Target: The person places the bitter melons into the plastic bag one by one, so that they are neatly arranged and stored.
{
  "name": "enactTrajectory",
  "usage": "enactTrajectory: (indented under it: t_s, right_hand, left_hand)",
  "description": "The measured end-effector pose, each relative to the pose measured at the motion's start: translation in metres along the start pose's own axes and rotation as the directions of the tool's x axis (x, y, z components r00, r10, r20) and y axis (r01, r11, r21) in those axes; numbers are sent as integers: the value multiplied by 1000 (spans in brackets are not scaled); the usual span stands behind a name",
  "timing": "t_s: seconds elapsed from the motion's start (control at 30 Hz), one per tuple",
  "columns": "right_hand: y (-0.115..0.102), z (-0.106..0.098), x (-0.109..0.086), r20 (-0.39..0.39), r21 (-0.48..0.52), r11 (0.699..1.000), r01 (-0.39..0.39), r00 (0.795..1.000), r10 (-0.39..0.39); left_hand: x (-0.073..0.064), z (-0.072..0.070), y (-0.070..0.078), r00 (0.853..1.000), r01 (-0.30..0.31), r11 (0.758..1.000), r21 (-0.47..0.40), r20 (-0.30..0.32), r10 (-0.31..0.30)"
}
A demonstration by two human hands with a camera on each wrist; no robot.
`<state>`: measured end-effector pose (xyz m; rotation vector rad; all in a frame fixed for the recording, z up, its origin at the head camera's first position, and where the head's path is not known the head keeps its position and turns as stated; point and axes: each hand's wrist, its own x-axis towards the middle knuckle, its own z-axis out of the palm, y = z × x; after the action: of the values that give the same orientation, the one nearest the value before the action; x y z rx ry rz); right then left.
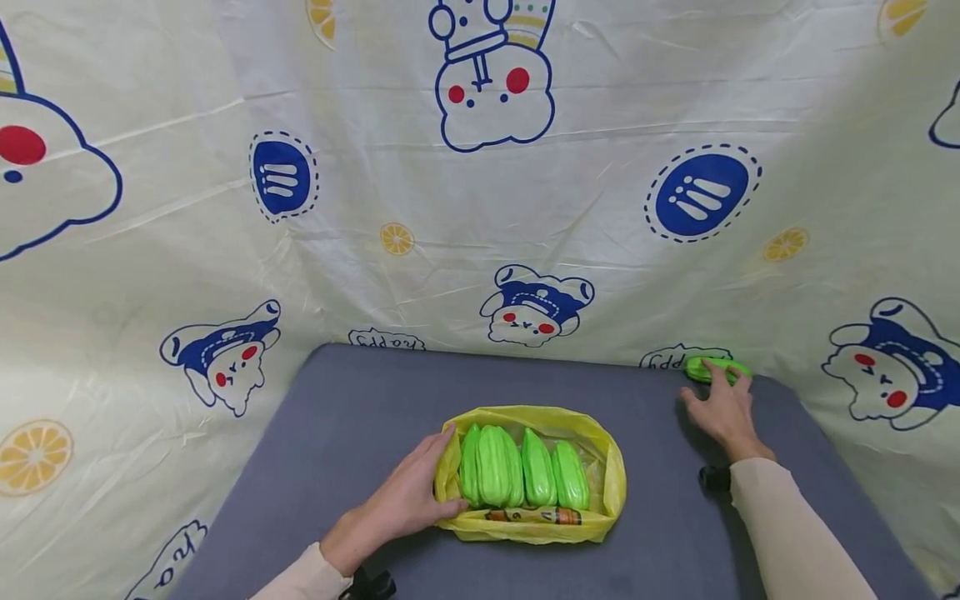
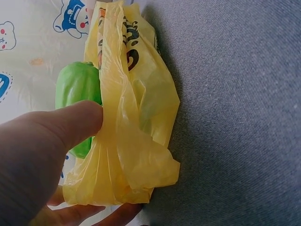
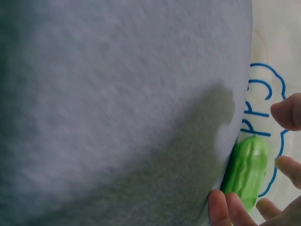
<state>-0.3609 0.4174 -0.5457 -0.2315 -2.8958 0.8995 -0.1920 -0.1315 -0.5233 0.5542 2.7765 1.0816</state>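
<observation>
My left hand grips the left side of a yellow plastic bag, its thumb over the rim and its other fingers outside. The bag stands with its mouth wide apart, its rim turned down. Several bright green ribbed gourds lie side by side inside; one gourd shows beside the thumb in the left wrist view. At the table's back right edge, my right hand reaches to another ribbed green gourd. Its fingertips overlap the gourd's near end, while the thumb is spread apart.
A grey cloth-covered table lies under the bag. Behind it and at both sides hangs a pale printed curtain with cartoon bears and orange slices. The far gourd lies along the edge where table and curtain meet.
</observation>
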Motion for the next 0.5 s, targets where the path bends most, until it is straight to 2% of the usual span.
enactTrajectory:
  t_s: [0.5]
  right_hand:
    - [13,-8,13,45,-8,999,-45,998,45]
  left_hand:
    - [-1,-1,-2,1000,13,1000,4,6,-13]
